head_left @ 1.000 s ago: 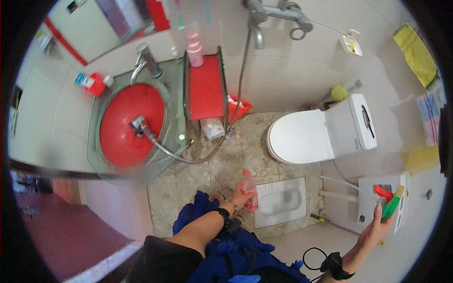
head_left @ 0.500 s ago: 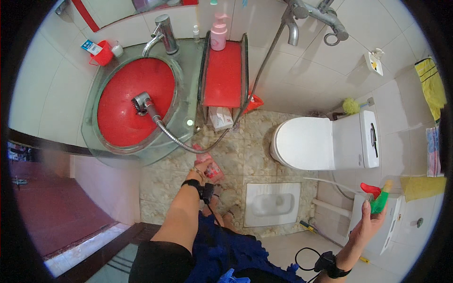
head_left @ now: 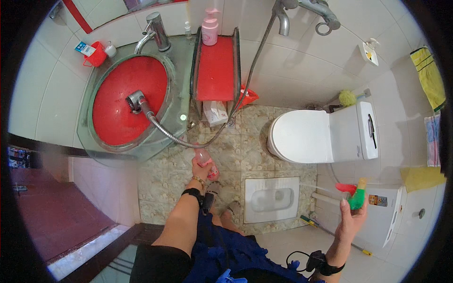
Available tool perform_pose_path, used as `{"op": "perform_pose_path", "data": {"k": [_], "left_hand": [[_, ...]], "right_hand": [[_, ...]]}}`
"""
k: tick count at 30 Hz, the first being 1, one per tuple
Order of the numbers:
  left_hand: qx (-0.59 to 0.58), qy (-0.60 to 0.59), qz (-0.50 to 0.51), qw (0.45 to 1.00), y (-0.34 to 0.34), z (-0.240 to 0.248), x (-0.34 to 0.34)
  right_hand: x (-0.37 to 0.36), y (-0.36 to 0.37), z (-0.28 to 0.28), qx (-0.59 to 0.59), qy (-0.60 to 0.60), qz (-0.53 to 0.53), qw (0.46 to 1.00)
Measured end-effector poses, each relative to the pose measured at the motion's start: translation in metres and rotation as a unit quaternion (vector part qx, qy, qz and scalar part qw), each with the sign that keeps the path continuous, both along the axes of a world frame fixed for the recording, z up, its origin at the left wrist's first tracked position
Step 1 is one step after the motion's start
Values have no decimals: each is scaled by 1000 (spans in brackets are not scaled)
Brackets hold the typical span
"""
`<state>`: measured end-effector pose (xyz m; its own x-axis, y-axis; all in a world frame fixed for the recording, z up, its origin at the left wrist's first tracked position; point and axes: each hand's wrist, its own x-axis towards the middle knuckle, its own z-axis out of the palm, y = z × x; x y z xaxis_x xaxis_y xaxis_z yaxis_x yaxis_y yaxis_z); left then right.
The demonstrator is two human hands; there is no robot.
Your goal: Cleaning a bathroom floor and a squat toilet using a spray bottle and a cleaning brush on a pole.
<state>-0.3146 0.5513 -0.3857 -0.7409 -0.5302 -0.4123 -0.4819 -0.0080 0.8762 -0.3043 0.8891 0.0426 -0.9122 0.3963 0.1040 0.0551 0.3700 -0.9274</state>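
My left hand is wrapped round a clear, pinkish plastic bottle, low over the tiled floor beside the washbasin. Part of the bottle lies hidden behind the fingers. Out to the right, my right hand grips a trigger spray head with a green body, red trigger and yellowish nozzle. A thin pale dip tube sticks out leftward from the spray head. The bottle and spray head are well apart. A dark strap with a small device circles each wrist.
A shower head lies in the red oval basin, its hose looping over the bottle. A red-topped shelf carries a pink pump bottle. A white toilet and squat pan stand rightward; a long-handled tool lies behind.
My right hand has moved left with the spray head, and its tube now points further left. My left hand has shifted slightly up and left, turning the bottle more upright. The whole view has tilted slightly.
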Motion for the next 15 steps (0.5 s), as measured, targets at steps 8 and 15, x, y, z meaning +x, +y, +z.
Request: {"op": "perform_pose_path", "data": {"k": [8, 15], "left_hand": [[-53, 16, -198, 979, 80, 63, 34], [-66, 113, -340, 931, 135, 152, 29]], "right_hand": [[6, 6, -20, -20, -82, 90, 992], [-13, -1, -10, -10, 23, 132, 991]]}}
